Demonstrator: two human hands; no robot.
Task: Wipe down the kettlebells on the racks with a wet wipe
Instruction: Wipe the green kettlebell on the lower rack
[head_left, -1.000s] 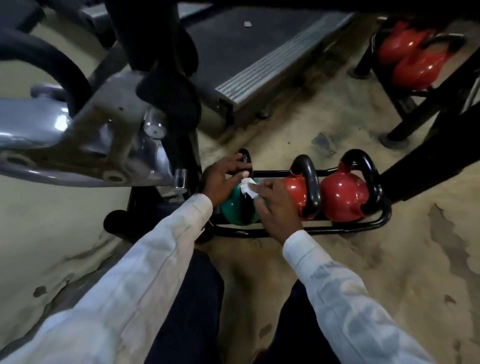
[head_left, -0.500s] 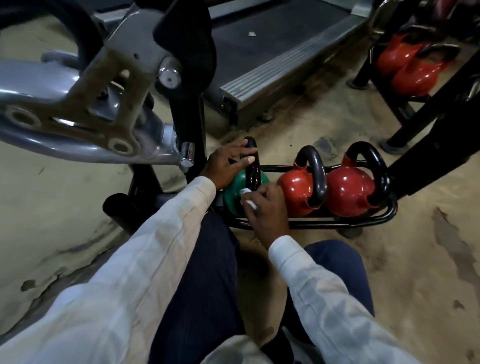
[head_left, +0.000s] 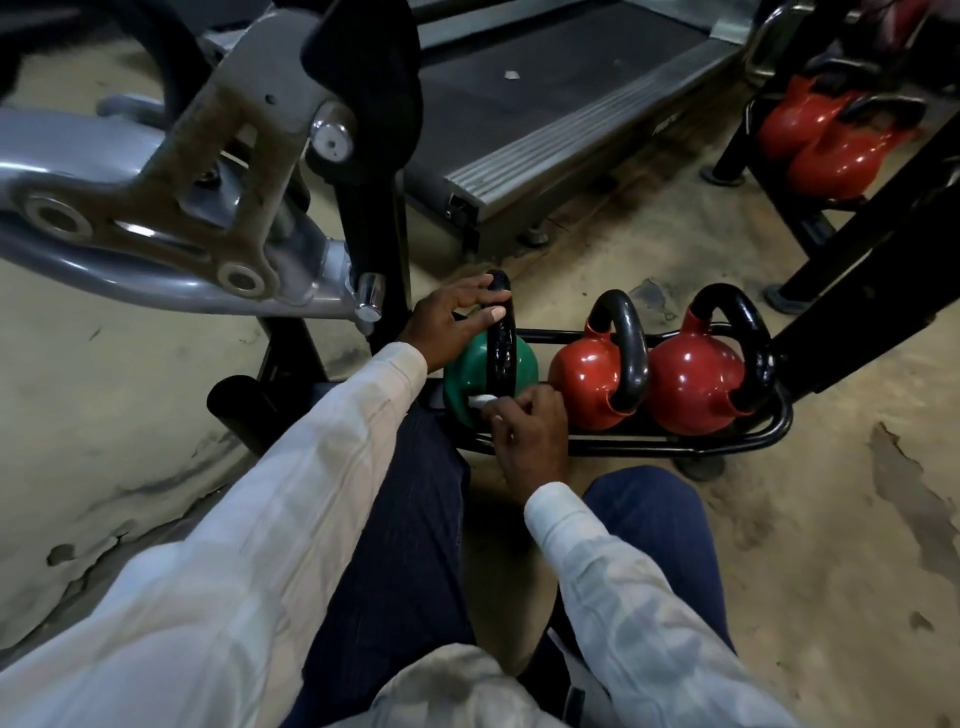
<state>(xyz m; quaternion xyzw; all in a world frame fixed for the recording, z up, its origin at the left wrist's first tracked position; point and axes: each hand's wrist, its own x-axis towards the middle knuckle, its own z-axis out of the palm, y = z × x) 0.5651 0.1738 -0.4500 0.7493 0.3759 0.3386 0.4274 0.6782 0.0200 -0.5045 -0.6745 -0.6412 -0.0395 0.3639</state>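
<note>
Right hand pinches a mostly hidden wet wipe; left hand, fingers straight, touches green kettlebell.

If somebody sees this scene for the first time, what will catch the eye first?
The green kettlebell at the left end of the low rack, with the left hand on its handle and the right hand holding a wet wipe against it. To its right shine two red kettlebells.
</note>
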